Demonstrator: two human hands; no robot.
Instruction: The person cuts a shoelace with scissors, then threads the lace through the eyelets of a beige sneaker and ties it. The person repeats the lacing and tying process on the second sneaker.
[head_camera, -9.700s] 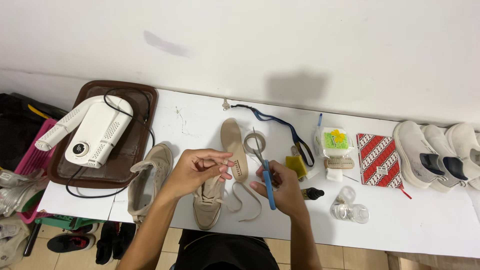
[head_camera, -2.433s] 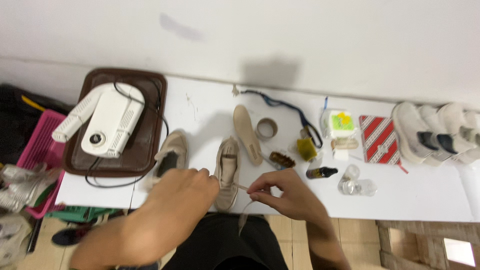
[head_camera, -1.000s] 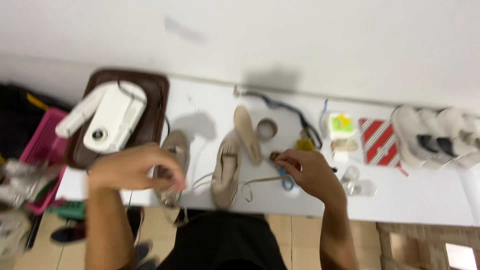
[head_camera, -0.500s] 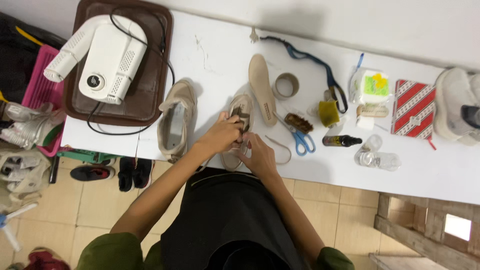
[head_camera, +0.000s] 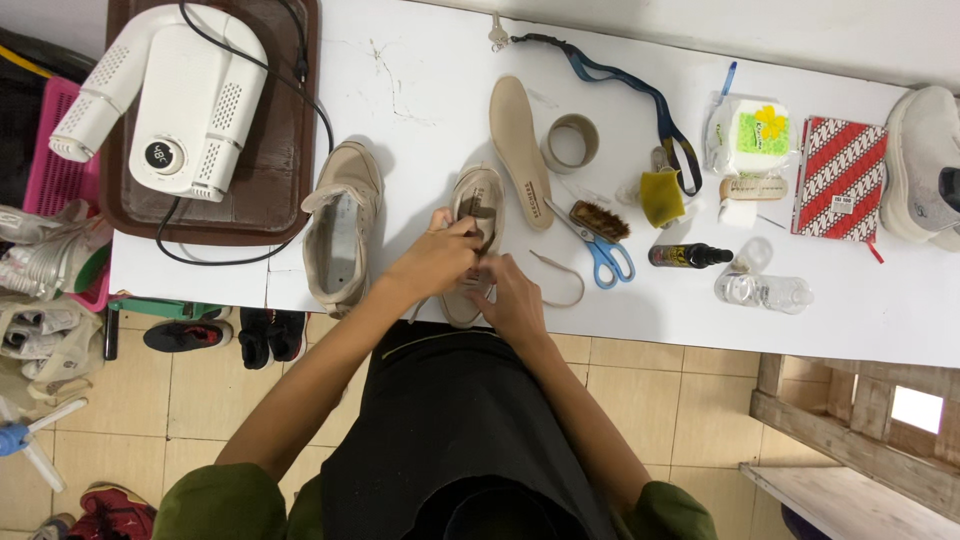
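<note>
Since half a second ago the view has been closing in; both hands are remaining on the beige shoe (head_camera: 478, 205) at the tabletop's (head_camera: 420, 90) near edge. The left hand (head_camera: 440, 262) and right hand (head_camera: 510, 300) are sitting together — fingers pinching its lace (head_camera: 556, 280). Its mate, the second shoe (head_camera: 340, 230), is lying just left; blue scissors (head_camera: 605, 258) are lying right.
</note>
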